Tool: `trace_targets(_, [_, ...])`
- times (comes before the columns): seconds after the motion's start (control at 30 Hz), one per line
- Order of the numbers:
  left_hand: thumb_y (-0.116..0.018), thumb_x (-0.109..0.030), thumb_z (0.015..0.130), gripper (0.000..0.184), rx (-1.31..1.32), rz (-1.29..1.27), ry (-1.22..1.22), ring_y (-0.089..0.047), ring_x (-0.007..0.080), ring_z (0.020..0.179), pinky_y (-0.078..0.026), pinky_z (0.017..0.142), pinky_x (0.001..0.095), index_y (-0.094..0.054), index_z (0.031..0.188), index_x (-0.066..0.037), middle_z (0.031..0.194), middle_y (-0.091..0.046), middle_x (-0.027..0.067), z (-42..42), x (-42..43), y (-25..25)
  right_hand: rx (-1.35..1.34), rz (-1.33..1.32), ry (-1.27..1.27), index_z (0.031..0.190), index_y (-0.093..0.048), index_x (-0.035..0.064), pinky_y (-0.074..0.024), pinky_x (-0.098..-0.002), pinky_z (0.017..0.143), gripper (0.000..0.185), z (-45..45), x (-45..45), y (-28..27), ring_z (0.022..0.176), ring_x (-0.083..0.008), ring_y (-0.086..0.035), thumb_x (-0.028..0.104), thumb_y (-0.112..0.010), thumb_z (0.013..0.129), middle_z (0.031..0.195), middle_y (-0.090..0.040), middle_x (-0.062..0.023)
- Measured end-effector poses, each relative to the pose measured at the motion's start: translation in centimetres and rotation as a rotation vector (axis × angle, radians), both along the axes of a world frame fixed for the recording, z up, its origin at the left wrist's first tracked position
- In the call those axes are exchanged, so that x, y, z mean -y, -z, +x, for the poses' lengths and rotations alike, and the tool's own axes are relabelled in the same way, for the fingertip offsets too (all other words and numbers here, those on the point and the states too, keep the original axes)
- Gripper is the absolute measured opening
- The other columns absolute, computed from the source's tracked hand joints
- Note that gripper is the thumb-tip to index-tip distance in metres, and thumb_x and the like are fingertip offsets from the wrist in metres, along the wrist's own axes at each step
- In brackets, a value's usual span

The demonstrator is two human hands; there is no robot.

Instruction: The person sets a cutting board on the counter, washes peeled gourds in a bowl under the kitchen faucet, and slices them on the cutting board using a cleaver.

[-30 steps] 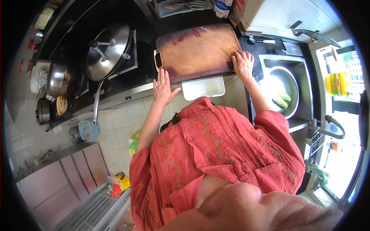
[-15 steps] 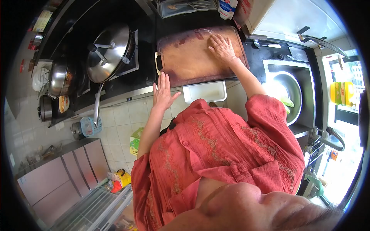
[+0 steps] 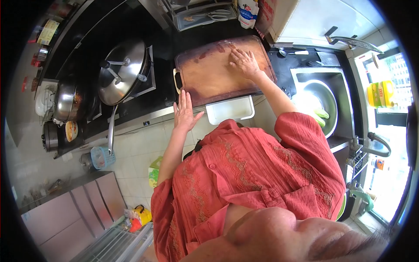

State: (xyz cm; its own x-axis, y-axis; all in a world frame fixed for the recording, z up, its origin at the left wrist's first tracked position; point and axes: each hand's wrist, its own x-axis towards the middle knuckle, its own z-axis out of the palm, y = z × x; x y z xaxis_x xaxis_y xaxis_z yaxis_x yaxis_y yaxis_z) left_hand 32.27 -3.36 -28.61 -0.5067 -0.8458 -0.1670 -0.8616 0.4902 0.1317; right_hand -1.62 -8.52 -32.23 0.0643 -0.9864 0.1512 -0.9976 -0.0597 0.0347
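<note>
A brown cutting board point(image 3: 209, 72) with dark stains and a handle slot at its left end lies on the black counter. My right hand point(image 3: 245, 63) rests on the board's right half, palm down, fingers spread, holding nothing. At the near left corner, beside the handle, my left hand point(image 3: 186, 114) is stretched out with its thumb apart. Its fingertips meet the board's edge, and nothing is in it. Just below the board's front edge, a white plastic tray point(image 3: 230, 112) juts out.
Left stands a lidded wok point(image 3: 124, 72) on the stove, its long handle point(image 3: 111, 129) sticking out past the counter. A steel pot point(image 3: 67, 100) is farther left. Right is a sink with a steel basin point(image 3: 329, 98) holding green vegetables point(image 3: 321, 115). Scissors point(image 3: 218, 15) lie behind the board.
The camera view has shifted slightly, so the counter appears lower. Both hands keep nearly the same places on the board, still open.
</note>
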Motion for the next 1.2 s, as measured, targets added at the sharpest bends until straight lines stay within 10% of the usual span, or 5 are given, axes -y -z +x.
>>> trace_targets(0.37, [-0.058,-0.054,0.082,0.098,-0.024,-0.046,0.089,-0.01,0.0282,0.142,-0.015,0.112,0.0522,-0.005,0.147,-0.003,0.154,-0.002,0.0139,1.1,0.7,0.8,0.404,-0.464,0.343,0.11,-0.06,0.0048,-0.0435,-0.0412,0.087,0.029,0.7,-17.6,-2.9,0.101,-0.0319,-0.054,0.018,-0.061,0.084,0.108,-0.059,-0.0127])
trace_targets(0.77, [-0.057,-0.057,0.081,0.098,-0.08,-0.154,0.173,-0.009,0.0317,0.142,-0.017,0.108,0.059,-0.011,0.145,0.001,0.153,-0.007,0.0186,1.6,0.7,1.9,0.408,-0.402,0.934,0.11,-0.06,0.007,-0.0466,-0.0406,0.075,0.027,1.9,-38.9,-4.8,0.079,-0.0314,-0.062,0.023,-0.057,0.088,0.078,-0.066,-0.0125])
trace_targets(1.2, [-0.059,-0.052,0.082,0.098,0.08,-0.134,0.195,-0.008,0.0314,0.142,-0.016,0.11,0.0543,-0.006,0.146,0.001,0.153,-0.006,0.0184,0.8,0.3,0.5,0.587,-0.398,1.0,0.101,-0.064,0.0101,-0.0493,-0.0439,0.071,0.036,-2.0,-34.2,-3.1,0.074,-0.0354,-0.064,0.041,-0.048,0.092,0.075,-0.065,-0.017])
